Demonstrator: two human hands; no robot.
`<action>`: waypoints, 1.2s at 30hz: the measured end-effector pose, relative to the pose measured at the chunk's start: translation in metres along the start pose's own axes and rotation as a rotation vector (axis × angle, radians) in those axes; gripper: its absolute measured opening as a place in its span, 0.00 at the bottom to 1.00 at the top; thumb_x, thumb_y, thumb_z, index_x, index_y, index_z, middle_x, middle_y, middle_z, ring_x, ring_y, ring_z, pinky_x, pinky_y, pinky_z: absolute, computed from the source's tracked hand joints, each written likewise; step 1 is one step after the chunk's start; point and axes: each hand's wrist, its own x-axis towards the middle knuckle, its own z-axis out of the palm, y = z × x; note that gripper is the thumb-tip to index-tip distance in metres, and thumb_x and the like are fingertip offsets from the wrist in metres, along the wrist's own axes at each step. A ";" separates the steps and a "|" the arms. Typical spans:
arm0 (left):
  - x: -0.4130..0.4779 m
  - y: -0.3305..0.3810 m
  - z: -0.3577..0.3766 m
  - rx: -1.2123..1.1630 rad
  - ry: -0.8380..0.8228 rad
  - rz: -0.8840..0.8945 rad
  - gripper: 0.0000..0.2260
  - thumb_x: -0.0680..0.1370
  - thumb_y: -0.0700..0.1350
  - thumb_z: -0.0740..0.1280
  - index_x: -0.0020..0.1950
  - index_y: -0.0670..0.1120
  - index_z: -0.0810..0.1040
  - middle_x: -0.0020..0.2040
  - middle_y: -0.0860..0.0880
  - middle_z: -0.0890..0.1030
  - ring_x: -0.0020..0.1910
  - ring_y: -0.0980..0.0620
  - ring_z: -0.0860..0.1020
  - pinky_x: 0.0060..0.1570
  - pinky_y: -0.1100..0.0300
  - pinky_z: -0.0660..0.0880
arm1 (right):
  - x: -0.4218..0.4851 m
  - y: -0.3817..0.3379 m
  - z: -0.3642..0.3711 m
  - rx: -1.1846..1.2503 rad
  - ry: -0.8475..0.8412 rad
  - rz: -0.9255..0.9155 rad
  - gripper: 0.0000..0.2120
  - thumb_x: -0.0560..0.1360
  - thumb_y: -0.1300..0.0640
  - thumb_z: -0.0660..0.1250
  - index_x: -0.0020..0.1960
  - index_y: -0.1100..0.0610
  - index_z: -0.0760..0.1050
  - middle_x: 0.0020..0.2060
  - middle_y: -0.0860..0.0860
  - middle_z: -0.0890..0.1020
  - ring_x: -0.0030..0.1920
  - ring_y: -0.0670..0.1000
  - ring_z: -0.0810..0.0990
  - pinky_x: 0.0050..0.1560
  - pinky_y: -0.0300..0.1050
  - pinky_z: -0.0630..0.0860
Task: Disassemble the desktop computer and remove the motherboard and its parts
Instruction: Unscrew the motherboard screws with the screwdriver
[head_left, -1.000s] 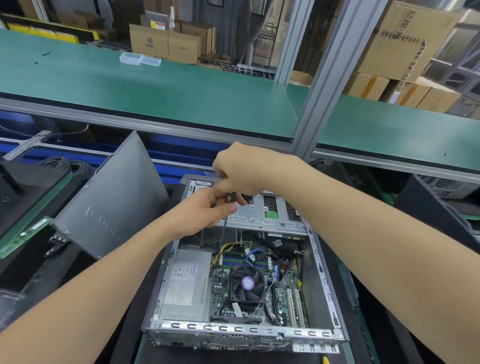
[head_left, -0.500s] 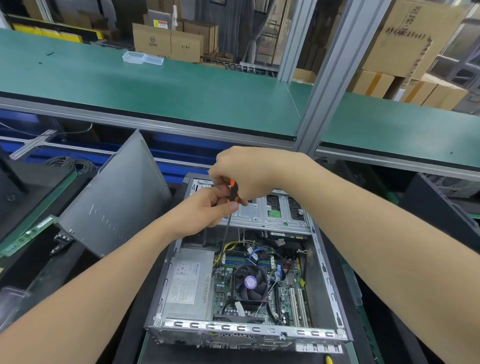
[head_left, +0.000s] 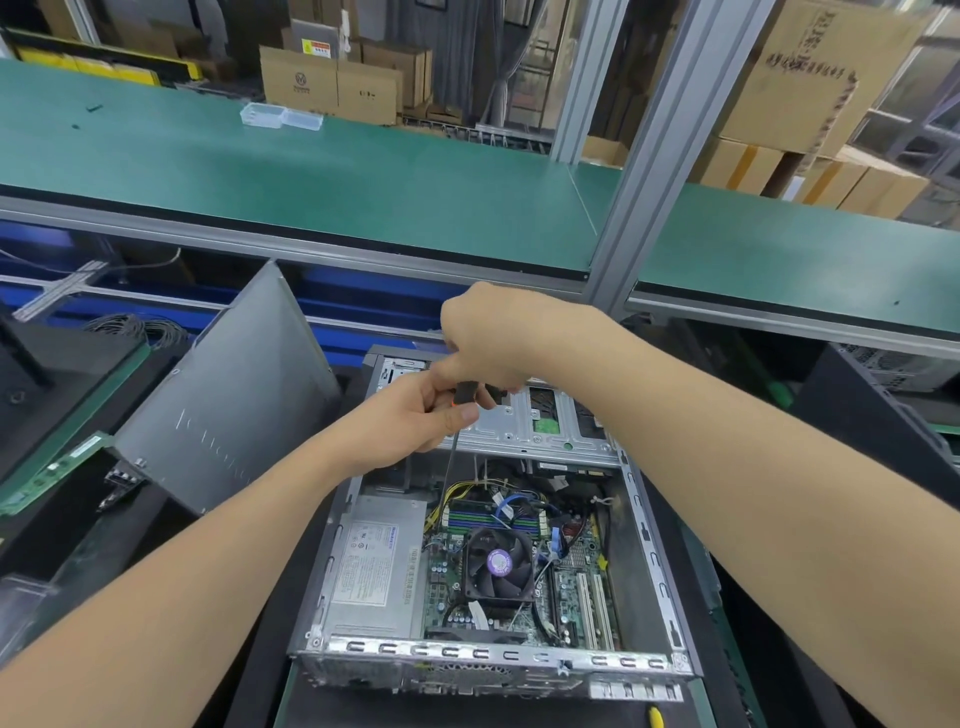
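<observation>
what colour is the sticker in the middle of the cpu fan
Purple sticker, clearest in the head view.

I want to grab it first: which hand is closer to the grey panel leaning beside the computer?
Left. The left hand holds the screwdriver just right of the grey panel; the right hand sits farther right, on top of the handle.

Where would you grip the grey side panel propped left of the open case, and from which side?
Likely the raised upper edge of the side panel, from above. It stands tilted on its lower edge, so the top edge is free and thin enough to pinch; the case stands close on its right.
</observation>
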 end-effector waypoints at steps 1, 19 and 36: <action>0.000 0.001 0.000 -0.015 -0.007 0.009 0.07 0.84 0.50 0.66 0.61 0.56 0.80 0.30 0.56 0.66 0.29 0.52 0.61 0.31 0.57 0.64 | 0.000 0.002 0.001 -0.027 0.015 -0.052 0.16 0.81 0.47 0.65 0.39 0.56 0.75 0.28 0.49 0.79 0.31 0.53 0.76 0.28 0.41 0.66; -0.003 0.005 0.003 0.039 -0.012 -0.011 0.05 0.84 0.50 0.67 0.56 0.52 0.81 0.30 0.52 0.65 0.28 0.52 0.61 0.29 0.61 0.62 | -0.009 0.002 -0.008 0.047 0.018 -0.280 0.06 0.74 0.48 0.69 0.47 0.49 0.77 0.40 0.42 0.77 0.47 0.51 0.78 0.41 0.46 0.74; -0.002 0.008 -0.002 -0.031 0.035 -0.029 0.09 0.81 0.52 0.70 0.56 0.47 0.80 0.30 0.55 0.66 0.28 0.55 0.63 0.30 0.63 0.65 | -0.005 0.010 -0.011 -0.042 -0.048 -0.232 0.08 0.71 0.54 0.76 0.42 0.48 0.76 0.37 0.44 0.80 0.40 0.47 0.77 0.35 0.46 0.73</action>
